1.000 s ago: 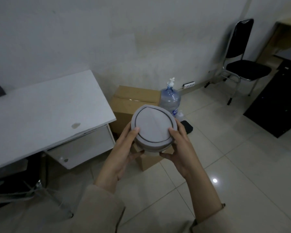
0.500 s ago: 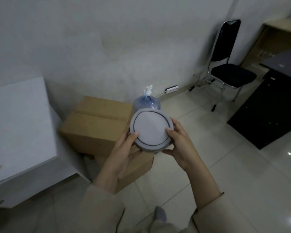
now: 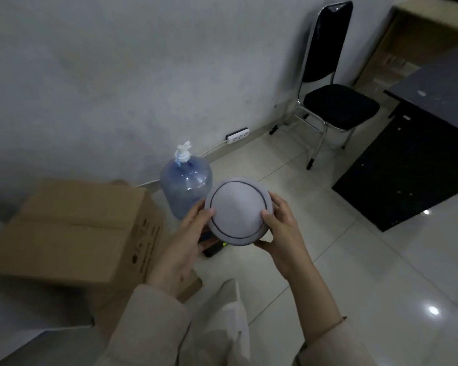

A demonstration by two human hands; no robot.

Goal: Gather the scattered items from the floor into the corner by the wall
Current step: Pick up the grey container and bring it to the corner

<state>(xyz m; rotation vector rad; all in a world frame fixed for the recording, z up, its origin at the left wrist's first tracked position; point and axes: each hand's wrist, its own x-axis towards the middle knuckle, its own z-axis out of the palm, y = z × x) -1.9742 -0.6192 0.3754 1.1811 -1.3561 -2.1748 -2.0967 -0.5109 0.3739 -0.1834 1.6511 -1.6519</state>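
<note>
Left hand (image 3: 180,249) and right hand (image 3: 283,233) curled around a round white container (image 3: 237,211), thumbs on its lid

The person wears a loose, long-sleeved top in a pale beige or cream cloth, and both sleeves (image 3: 154,320) are pushed back from the wrists, so that the forearms and the left hand (image 3: 180,249) and right hand (image 3: 282,235) are bare. The left cuff is wide and soft-edged, folding in a thick roll above the wrist, while the right cuff (image 3: 328,336) sits further up the forearm with a small dark mark or tab at its outer edge. Between the arms hangs a lighter, whitish length of cloth (image 3: 228,326) with soft vertical folds.
</note>
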